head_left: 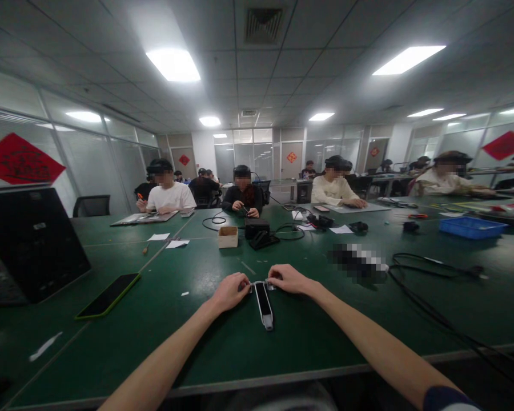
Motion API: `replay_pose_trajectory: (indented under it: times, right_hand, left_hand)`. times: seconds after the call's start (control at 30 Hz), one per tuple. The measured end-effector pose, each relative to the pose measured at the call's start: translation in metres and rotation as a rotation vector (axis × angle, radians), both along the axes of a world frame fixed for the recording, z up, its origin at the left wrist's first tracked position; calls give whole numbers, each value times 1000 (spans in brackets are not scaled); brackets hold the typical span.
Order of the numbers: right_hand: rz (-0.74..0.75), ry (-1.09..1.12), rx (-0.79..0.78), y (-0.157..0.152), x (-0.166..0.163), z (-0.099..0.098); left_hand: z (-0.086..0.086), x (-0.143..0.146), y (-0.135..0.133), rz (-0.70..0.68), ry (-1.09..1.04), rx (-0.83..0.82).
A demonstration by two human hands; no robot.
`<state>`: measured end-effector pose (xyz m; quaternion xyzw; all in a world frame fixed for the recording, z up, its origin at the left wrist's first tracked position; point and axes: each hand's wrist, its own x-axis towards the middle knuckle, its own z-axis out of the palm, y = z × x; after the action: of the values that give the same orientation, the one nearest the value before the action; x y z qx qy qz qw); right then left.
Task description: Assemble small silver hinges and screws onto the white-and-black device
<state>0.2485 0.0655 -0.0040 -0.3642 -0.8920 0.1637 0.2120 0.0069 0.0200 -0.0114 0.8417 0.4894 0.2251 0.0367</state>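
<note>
On the green table in front of me lies a slim, long device (263,305) with a black face and a pale silver rim, tapering toward me. My left hand (231,292) is at its far left side, thumb and fingers closed in a pinch. On the opposite side, my right hand (289,279) pinches too, with a small clear or shiny bit (271,287) at its fingertips. Something small and pale shows at the left fingertips as well, too tiny to name. Whether these bits join the device, I cannot tell.
A phone with a green edge (108,295) and a black computer case (36,242) stand left. Ahead are a small open box (228,237) and a black device (261,233). Black cables (437,308) and a blue tray (472,227) lie right. Several people sit across the table.
</note>
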Motion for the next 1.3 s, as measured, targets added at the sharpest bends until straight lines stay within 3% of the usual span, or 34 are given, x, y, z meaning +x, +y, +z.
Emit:
replay_pose_trajectory:
  times: [0.8,0.93,1.03,1.3]
  right_hand:
    - [-8,-10,6,-2,2,4]
    - [-168,3,141,11,5,2]
    - [-297,-48,157,25,9,-5]
    - [-389,-126,161,49,4,-23]
  left_hand:
    - [0,1,0,6,-5,-6]
    - [2,1,-1,13,-5,-5]
    - [4,1,-3,29,-23,-20]
    - [6,3,-4,134,18,63]
